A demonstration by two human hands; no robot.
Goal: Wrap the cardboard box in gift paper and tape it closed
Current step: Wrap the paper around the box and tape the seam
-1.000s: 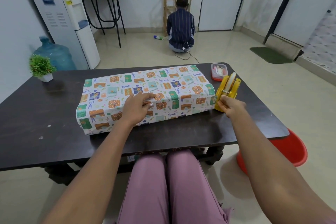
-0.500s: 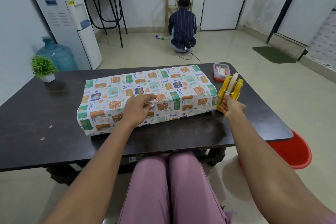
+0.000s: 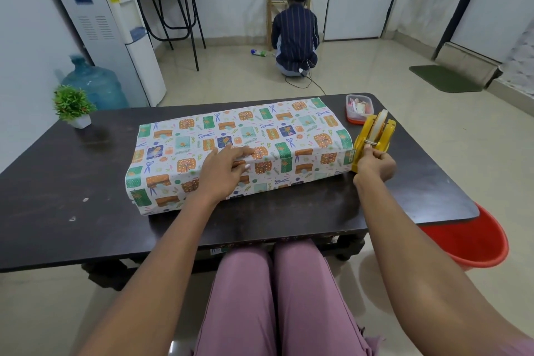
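Box (image 3: 231,150) sits mid-frame on the table (image 3: 57,182), left hand (image 3: 224,172) pressing flat with spread fingers on the paper seam. Right hand (image 3: 374,163), right of center, pinches tape at the dispenser (image 3: 372,136). If the left lifts early, I'd bet the seam pops open before tape lands.

The room was evenly and brightly lit by soft, diffuse light with no visible source. Shadows were faint: a shallow dark band lay along the near edge of the wrapped box (image 3: 231,150) on the bench (image 3: 72,182), and a soft shadow fell on the floor (image 3: 361,72) under the bench. The dark bench top showed a dull, broad sheen rather than sharp glare. Wide-angle distortion bowed the bench edges and leaned the walls and the water dispenser (image 3: 109,26) inward. Focus was sharp centrally; the forearms and knees at the lower edge appeared stretched and slightly soft.
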